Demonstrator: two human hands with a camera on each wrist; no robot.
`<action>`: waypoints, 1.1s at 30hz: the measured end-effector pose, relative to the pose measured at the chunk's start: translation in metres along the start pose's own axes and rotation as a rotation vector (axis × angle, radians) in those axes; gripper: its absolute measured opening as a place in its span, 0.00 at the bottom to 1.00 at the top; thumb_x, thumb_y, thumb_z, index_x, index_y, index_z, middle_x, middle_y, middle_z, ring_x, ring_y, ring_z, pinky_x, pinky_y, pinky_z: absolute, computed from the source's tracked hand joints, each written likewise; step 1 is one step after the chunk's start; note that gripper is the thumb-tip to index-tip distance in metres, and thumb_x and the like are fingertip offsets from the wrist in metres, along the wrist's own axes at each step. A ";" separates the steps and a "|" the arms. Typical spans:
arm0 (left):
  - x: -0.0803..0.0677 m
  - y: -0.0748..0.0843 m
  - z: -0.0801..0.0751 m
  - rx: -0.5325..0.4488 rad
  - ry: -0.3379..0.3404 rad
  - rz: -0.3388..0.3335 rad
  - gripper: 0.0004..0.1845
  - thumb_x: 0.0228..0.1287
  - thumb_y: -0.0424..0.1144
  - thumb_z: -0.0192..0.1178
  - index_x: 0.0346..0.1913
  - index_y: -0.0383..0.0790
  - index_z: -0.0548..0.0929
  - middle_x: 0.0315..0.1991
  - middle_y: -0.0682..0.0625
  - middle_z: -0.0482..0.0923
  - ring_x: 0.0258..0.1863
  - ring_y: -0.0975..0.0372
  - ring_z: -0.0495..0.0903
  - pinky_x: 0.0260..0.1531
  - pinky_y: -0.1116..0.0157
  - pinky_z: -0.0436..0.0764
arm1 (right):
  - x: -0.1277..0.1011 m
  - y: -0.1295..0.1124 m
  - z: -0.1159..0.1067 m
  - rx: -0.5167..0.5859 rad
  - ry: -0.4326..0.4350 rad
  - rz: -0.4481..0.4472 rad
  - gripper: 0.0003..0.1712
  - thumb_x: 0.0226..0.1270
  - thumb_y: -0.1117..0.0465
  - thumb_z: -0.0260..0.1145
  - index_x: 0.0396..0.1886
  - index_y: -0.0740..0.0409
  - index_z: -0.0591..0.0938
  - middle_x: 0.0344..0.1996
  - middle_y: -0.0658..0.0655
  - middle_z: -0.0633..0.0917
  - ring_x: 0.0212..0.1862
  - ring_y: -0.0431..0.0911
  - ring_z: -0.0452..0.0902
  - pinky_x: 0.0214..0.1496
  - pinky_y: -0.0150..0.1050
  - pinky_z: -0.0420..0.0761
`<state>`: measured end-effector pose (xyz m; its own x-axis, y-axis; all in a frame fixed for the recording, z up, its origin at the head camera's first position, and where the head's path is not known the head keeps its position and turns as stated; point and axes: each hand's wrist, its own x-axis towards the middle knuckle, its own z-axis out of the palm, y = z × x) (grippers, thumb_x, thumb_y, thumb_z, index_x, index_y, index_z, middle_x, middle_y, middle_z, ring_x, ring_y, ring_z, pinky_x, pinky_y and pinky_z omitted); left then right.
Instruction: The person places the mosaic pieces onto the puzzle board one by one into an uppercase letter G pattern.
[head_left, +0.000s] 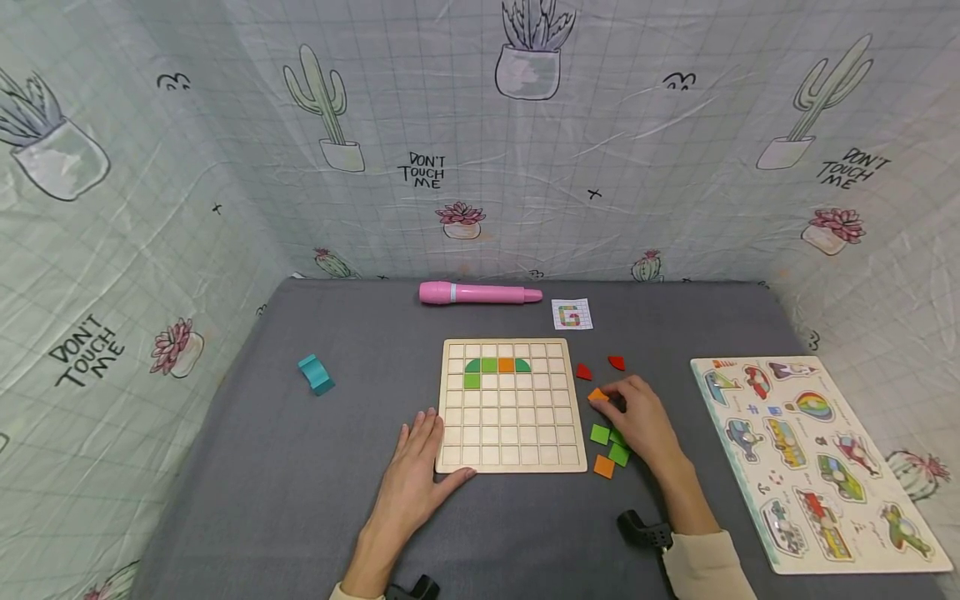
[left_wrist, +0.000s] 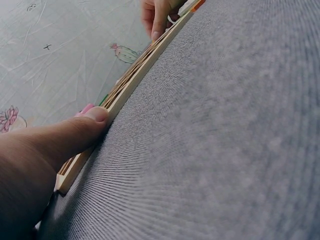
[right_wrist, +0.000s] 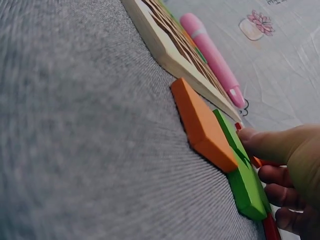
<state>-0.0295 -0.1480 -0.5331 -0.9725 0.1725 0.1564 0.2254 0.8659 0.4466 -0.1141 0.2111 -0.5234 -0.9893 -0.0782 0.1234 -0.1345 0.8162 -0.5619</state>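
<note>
Right hand [head_left: 639, 419] pinched an orange tile [head_left: 597, 395] beside the board [head_left: 512, 406]; left hand [head_left: 417, 459] steadied the board.

The right hand lay palm down, fingers curled, tips closed on the flat orange tile just off the board's right edge. The left hand rested flat with fingers straight and the thumb [left_wrist: 95, 116] against the board's near left corner. The pale wooden grid board lay on grey cloth [head_left: 300, 467] with green and orange pieces in its top rows. Loose green squares [head_left: 609, 444] and red wedges [head_left: 600, 367] lay around the right hand.
</note>
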 end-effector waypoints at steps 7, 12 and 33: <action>-0.001 -0.001 0.001 0.002 0.021 0.017 0.51 0.55 0.65 0.69 0.71 0.29 0.70 0.74 0.36 0.65 0.77 0.46 0.60 0.78 0.46 0.58 | 0.002 -0.002 0.002 0.013 -0.008 0.000 0.14 0.63 0.57 0.74 0.44 0.59 0.83 0.35 0.56 0.81 0.35 0.46 0.75 0.37 0.41 0.78; -0.002 -0.001 0.002 0.010 0.036 0.029 0.51 0.54 0.65 0.69 0.70 0.29 0.71 0.73 0.35 0.66 0.76 0.45 0.61 0.77 0.45 0.59 | 0.004 -0.005 0.002 0.033 0.027 -0.033 0.12 0.65 0.61 0.72 0.46 0.58 0.83 0.35 0.56 0.84 0.34 0.45 0.76 0.37 0.42 0.79; -0.001 0.000 0.002 0.004 0.030 0.020 0.51 0.55 0.65 0.69 0.70 0.29 0.70 0.73 0.35 0.66 0.77 0.45 0.61 0.78 0.46 0.59 | 0.021 -0.054 0.013 0.124 -0.018 -0.161 0.10 0.70 0.63 0.67 0.48 0.60 0.83 0.40 0.56 0.84 0.37 0.43 0.74 0.38 0.37 0.81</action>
<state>-0.0282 -0.1475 -0.5350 -0.9655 0.1756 0.1921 0.2447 0.8642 0.4397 -0.1281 0.1580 -0.5013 -0.9550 -0.2132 0.2061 -0.2962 0.7155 -0.6327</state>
